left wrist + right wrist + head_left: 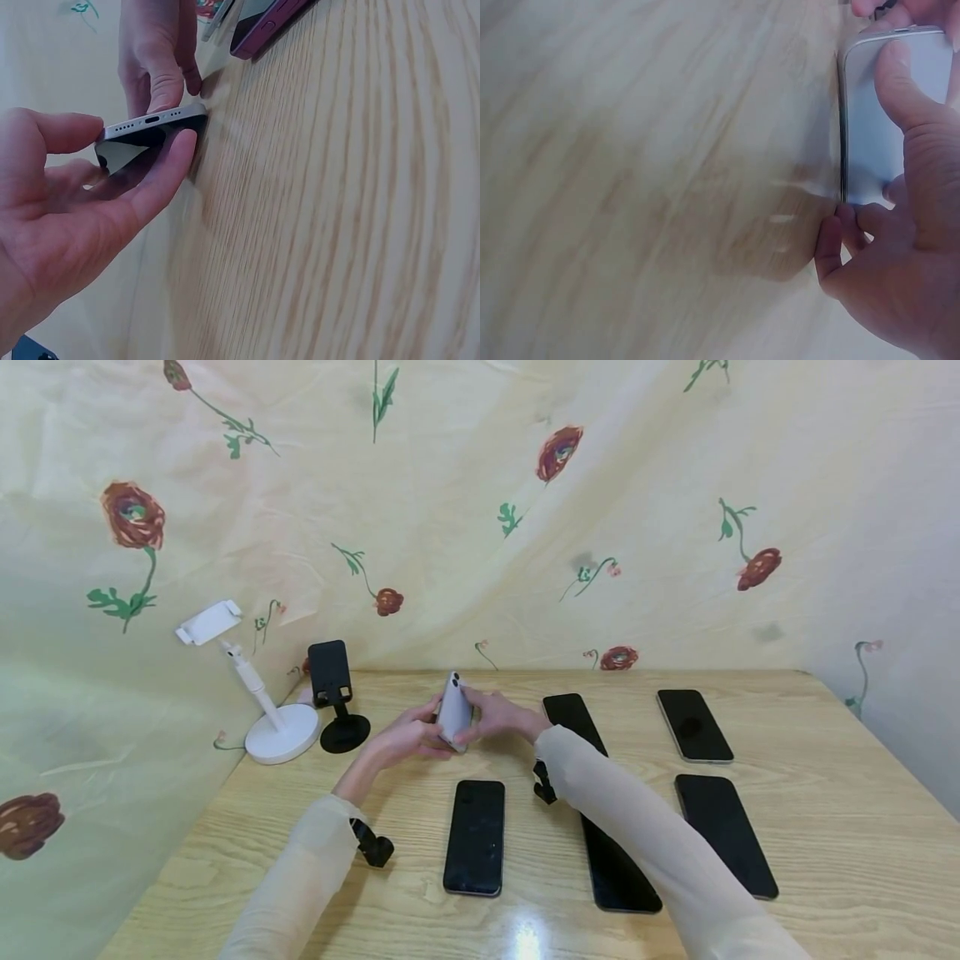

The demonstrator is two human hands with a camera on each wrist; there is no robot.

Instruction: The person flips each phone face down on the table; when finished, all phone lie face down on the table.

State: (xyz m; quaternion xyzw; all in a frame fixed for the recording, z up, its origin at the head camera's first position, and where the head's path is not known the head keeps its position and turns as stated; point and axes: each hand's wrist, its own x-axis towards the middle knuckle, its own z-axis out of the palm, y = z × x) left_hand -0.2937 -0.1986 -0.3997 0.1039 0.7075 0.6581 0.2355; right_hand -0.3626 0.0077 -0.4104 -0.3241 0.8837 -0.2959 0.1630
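Observation:
A smartphone with a pale silvery back [454, 714] stands on edge between both hands near the back of the wooden table. My left hand [408, 732] grips it from the left, thumb at one edge and fingers along the dark screen side, as the left wrist view shows. From the right, my right hand [498, 714] holds it, with the thumb [900, 82] laid on the back and fingers at the far end. The phone's charging-port edge [153, 120] faces the left wrist camera. Closest to the hands, a black phone [475, 839] lies face up in front of them.
A white phone stand [281, 735] with a round base and a black folding stand [345, 732] stand at the back left. Dark phones [573, 718] [618, 868] lie partly under the right forearm. Two more phones [693, 725] [726, 835] lie at right. A flowered cloth [465, 510] hangs behind.

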